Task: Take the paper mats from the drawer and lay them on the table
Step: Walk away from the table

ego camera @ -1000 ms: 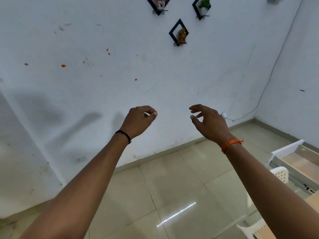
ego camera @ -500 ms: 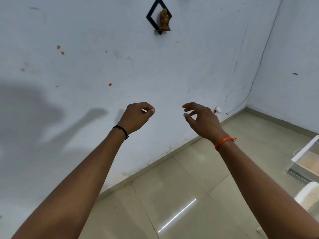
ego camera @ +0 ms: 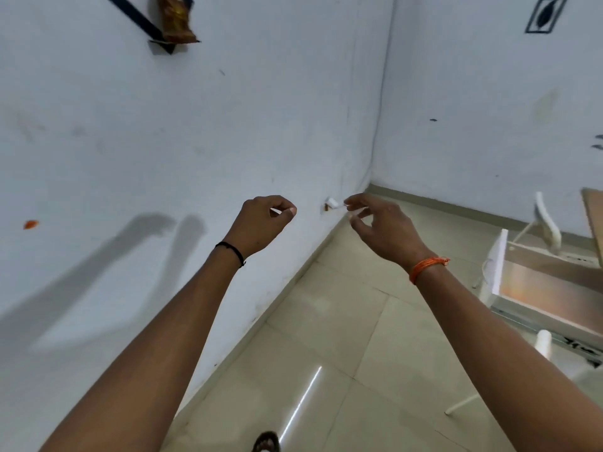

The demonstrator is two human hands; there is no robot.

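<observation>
Both my arms are stretched forward in mid-air, in front of a white wall. My left hand (ego camera: 261, 223), with a black band on its wrist, is curled, thumb tip against forefinger, and holds nothing. My right hand (ego camera: 381, 226), with an orange thread on its wrist, has its fingers bent and apart, also holding nothing. The pulled-out white drawer (ego camera: 548, 288) is low at the right, well to the right of my right hand, and its wooden bottom shows. No paper mats are visible in it from here. A corner of the wooden table (ego camera: 594, 223) shows at the right edge.
The room corner is straight ahead, over a tiled floor (ego camera: 326, 321). A white chair (ego camera: 548, 230) stands beyond the drawer. A black diamond wall shelf (ego camera: 143, 24) hangs at upper left, and a small white fitting (ego camera: 331, 202) sits low on the wall. My sandalled foot (ego camera: 266, 442) is at the bottom.
The view has swung right and down: the wall shelves slid up and left, and the drawer and table corner came further into view. Both hands kept their raised poses.
</observation>
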